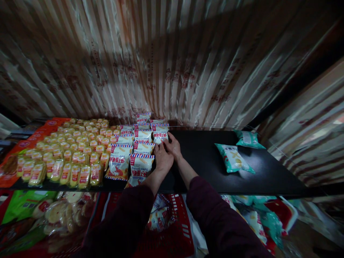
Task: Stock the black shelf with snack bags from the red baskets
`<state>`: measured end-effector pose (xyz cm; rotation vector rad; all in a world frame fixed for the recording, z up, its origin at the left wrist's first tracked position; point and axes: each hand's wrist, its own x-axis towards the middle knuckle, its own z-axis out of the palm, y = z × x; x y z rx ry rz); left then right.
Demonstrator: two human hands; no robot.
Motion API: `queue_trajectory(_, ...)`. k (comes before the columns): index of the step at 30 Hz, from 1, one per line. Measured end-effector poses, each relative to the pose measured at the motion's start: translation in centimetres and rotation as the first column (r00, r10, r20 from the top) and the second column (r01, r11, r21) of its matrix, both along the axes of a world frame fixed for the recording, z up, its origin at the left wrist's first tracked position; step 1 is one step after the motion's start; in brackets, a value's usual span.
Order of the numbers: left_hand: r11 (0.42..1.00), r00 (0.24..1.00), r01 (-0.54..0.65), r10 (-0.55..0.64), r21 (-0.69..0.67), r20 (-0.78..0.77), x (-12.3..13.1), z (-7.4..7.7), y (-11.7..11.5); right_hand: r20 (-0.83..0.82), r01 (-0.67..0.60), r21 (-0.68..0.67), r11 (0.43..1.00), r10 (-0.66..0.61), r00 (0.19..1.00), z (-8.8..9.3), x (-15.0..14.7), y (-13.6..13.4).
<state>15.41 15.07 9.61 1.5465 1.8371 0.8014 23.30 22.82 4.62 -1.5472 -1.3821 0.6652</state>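
Both my hands are at a white snack bag (160,136) with red lettering and a striped top edge, at the right end of the bag rows on a black shelf (193,161). My left hand (163,159) has its fingers on the bag's lower edge. From the right side, my right hand (174,147) presses against the same bag, thumb near its bottom. Matching snack bags (118,161) stand in overlapping rows just left of my hands. Part of the bag is hidden behind my fingers.
Many small yellow wrapped cakes (72,157) fill the shelf's left, beside an orange package (40,138). Two teal snack bags (233,158) lie at the right. Below the shelf stand a red basket (182,222) with more bags and a pack of round biscuits (64,215). Striped sheeting (172,64) hangs behind.
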Motion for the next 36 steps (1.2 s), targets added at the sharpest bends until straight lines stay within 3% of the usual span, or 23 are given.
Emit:
queue_trajectory(15,1.0,1.0,-0.005,0.005,-0.002,-0.001,0.4,-0.1,-0.7,-0.049,-0.002,-0.017,1.0,0.001,0.999,-0.7,1.2,-0.9)
queue_trajectory(24,0.998,0.999,0.044,-0.044,-0.039,0.018,0.9,0.6,-2.9,-0.08,0.06,0.003,0.998,-0.06,0.995,0.2,1.1,-3.9)
queue_trajectory(29,0.995,0.989,0.099,-0.098,-0.003,0.111,0.5,1.3,-5.9,-0.102,0.052,0.052,0.997,-0.046,0.994,1.2,0.9,-7.5)
queue_trajectory(36,0.99,0.977,0.133,-0.138,0.04,0.165,-1.7,1.1,-13.4,-0.095,0.006,0.098,0.995,0.003,0.995,1.6,-0.8,-15.5)
